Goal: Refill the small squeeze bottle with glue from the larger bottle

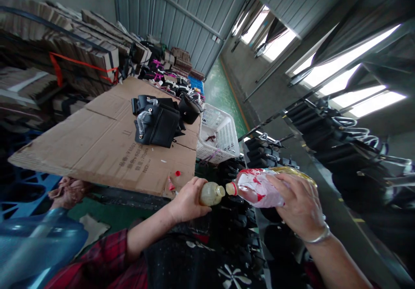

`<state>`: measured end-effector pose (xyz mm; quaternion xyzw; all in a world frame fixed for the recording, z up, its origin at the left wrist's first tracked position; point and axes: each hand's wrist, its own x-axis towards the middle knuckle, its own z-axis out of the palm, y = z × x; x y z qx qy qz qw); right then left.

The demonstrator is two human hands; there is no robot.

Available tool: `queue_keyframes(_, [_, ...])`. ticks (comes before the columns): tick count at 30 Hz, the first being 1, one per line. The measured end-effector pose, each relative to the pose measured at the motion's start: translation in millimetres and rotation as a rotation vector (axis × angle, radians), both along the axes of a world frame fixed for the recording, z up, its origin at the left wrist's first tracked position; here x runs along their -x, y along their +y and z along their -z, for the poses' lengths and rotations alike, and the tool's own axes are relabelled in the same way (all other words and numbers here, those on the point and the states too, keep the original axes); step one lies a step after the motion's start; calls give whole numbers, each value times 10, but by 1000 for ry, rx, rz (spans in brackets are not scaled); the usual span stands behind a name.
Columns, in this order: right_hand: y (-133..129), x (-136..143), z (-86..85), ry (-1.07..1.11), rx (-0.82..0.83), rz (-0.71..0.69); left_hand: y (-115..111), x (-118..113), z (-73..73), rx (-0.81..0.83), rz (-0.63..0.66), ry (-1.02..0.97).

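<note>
Beside printed cardboard [113, 150] in a green-floored room [181, 25], hands [189, 200] [300, 204] hold two bottles [210, 194] [259, 187].

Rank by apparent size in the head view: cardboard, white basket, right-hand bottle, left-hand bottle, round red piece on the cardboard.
Largest to smallest:
1. cardboard
2. white basket and right-hand bottle: unsure; the bottle is nearer and partly covered by the right hand
3. left-hand bottle
4. round red piece

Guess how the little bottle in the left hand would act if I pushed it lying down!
The little bottle would probably roll, because its sides look round. It seems light enough for one hand, since the left hand alone holds it.
</note>
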<state>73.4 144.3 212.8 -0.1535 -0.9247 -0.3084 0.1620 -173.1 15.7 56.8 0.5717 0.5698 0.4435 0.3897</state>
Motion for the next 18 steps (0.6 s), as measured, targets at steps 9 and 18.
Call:
queue_keyframes(9, [25,30,-31,-23,-27,-22,7,3,45,13,-8,4])
queue_keyframes(18, [8,25,-59,-33,-67,-27,-26,-18,53,28,-3,-3])
